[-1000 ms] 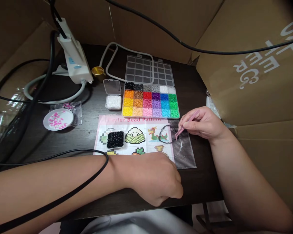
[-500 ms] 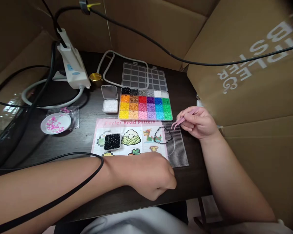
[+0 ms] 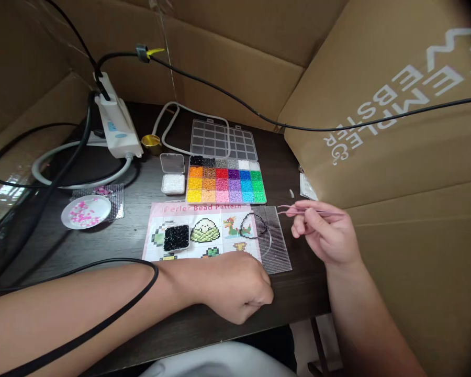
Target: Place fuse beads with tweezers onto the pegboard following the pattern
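My right hand (image 3: 325,233) pinches pink tweezers (image 3: 306,210), held nearly level with the tips pointing left above the far right corner of a clear pegboard (image 3: 277,246). A black bead outline (image 3: 253,226) sits on that pegboard, over the pink pattern sheet (image 3: 204,230). My left hand (image 3: 235,293) rests as a closed fist on the table's near edge, covering the sheet's lower part; what is inside it, if anything, is hidden. A small tray of black beads (image 3: 176,237) lies on the sheet. The multi-colour bead box (image 3: 225,185) stands open behind the sheet.
A small box of white beads (image 3: 173,183) sits left of the colour box. A white dish of pink beads (image 3: 85,212) is at the left on another pegboard. A white power unit (image 3: 116,123), hoses and black cables cross the back and front. Cardboard boxes (image 3: 377,120) wall the table.
My right hand has lifted the tweezers off the pegboard and drawn back to the right, turning them level. The view has tilted so everything sits lower. My left fist stays put.
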`<state>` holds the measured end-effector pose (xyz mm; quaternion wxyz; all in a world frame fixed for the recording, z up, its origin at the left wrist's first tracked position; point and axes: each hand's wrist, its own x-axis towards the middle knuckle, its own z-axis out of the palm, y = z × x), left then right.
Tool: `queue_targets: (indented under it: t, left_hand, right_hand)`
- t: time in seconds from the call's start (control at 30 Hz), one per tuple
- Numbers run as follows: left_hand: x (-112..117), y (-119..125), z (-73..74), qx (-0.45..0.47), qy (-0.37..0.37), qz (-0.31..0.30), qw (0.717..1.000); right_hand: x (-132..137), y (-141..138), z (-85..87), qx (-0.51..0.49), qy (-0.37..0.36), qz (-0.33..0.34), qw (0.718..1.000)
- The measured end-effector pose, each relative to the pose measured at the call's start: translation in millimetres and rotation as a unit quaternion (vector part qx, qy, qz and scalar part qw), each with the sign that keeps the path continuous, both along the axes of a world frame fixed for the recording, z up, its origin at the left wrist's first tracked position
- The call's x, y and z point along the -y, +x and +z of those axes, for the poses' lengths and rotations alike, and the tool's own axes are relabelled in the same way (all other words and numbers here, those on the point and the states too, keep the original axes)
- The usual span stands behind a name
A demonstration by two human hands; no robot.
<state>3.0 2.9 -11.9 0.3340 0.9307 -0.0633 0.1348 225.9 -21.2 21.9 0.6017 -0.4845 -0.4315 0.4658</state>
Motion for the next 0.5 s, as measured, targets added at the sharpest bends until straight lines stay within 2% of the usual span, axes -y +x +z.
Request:
queue_targets:
  t: [0.17,0.37,0.5]
  left_hand:
    - [0.4,-0.9,1.2,-0.008,-0.008,0.003,1.000]
    - [0.0,1.2,5.4,-0.047,-0.011,-0.008,0.999]
    - [-1.5,3.4,8.3,-0.084,-0.012,-0.028,0.996]
  right_hand:
    - [4.1,1.7,-22.3,-0.030,-0.031,-0.003,0.999]
    - [-1.7,6.2,-26.4,-0.036,-0.063,-0.001,0.997]
    - [-2.7,5.4,-30.8,-0.002,-0.063,-0.028,0.998]
